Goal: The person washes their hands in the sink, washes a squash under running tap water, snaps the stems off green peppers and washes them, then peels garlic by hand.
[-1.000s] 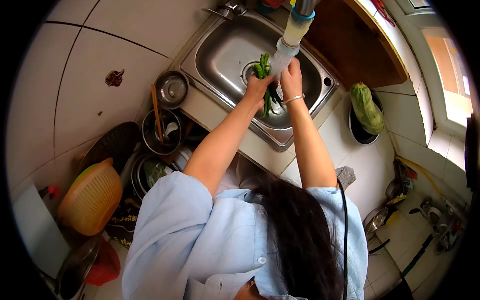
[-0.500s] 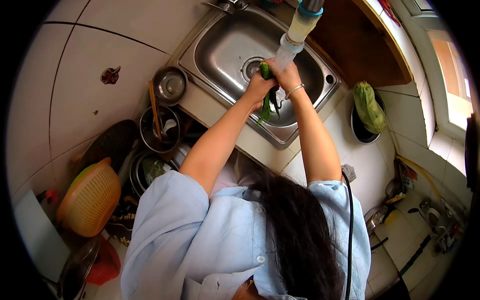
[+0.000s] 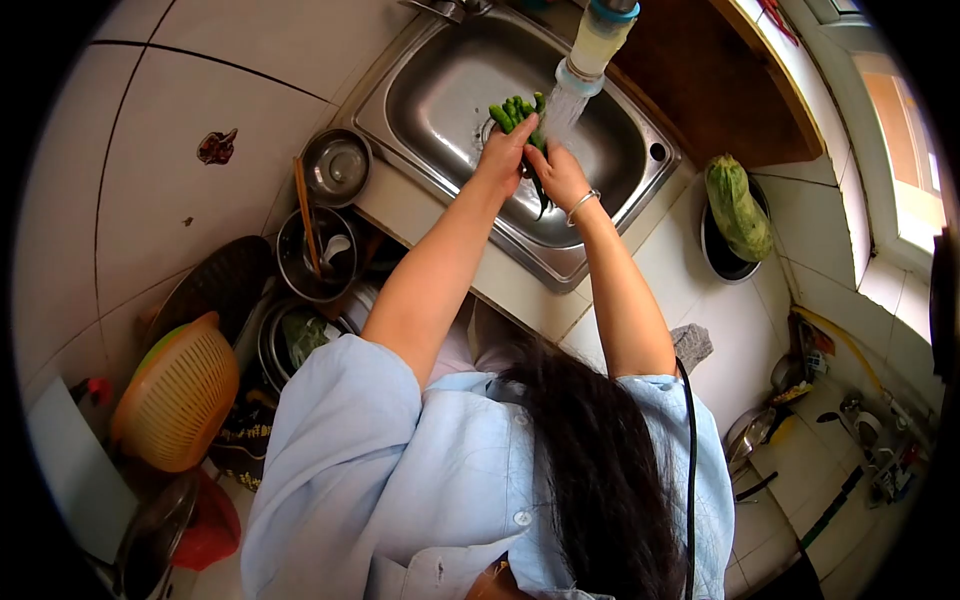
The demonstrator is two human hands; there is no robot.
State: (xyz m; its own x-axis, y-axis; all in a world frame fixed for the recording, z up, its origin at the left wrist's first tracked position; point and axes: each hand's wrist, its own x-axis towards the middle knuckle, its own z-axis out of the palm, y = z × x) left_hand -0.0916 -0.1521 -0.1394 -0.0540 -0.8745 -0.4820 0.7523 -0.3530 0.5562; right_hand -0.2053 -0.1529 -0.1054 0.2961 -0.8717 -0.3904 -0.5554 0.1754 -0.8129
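Note:
Over the stainless steel sink (image 3: 420,90), my left hand (image 3: 503,160) is closed around a bunch of long green chili peppers (image 3: 512,112). Their thick ends poke out above my fingers, and one thin dark tip hangs below, between the hands. My right hand (image 3: 562,178), with a bangle at the wrist, is closed against the same bunch from the right; some of its fingers are hidden or blurred by water. A faucet nozzle (image 3: 595,45) pours a spray just above and beside my right hand.
A large green gourd (image 3: 738,210) lies across a dark bowl on the right counter. Left of the sink are a metal bowl (image 3: 337,168), a pot (image 3: 300,265) with chopsticks and a spoon, and an orange colander (image 3: 180,395). A grey cloth (image 3: 692,347) lies near my right arm.
Both hands have shifted slightly; the right hand moved down, out from directly under the spray. The peppers now tilt left, with several thick ends showing above my left hand.

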